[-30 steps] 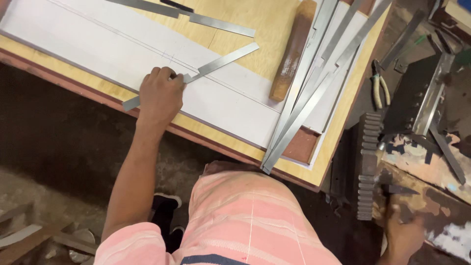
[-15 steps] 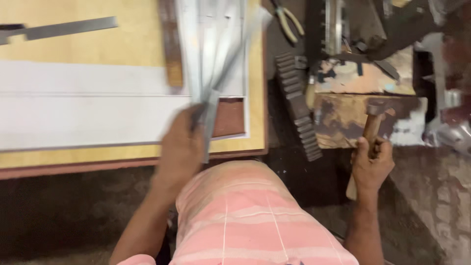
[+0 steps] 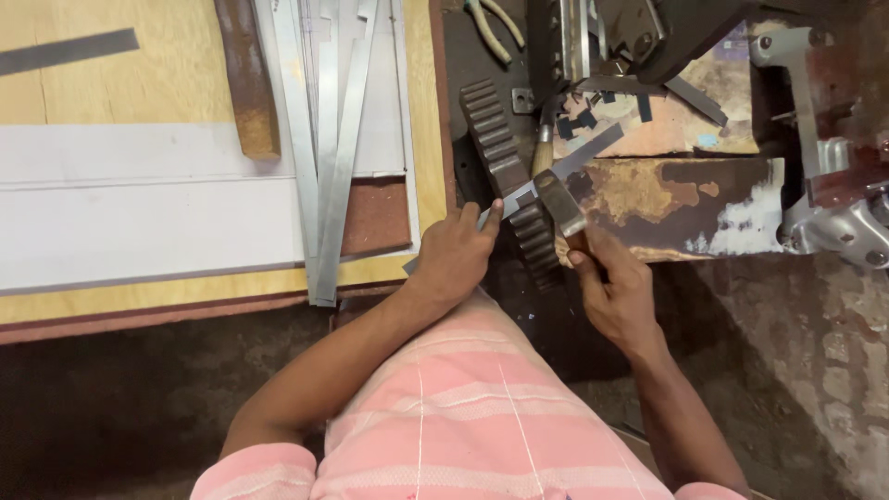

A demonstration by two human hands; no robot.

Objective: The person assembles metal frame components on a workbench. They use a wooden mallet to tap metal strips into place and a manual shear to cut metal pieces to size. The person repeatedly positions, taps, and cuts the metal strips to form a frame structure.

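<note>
Left hand [image 3: 454, 259] grip holds the metal strip [image 3: 565, 167] by its near end; right hand [image 3: 616, 296] grips the hammer [image 3: 560, 206]

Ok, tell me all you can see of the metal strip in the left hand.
The strip is thin, flat, grey metal, narrow and straight. It slants from the left hand, which grips its lower end, up and right across the toothed bar to the rusty block. The hammer in the right hand lies over its middle; whether they touch I cannot tell.
</note>
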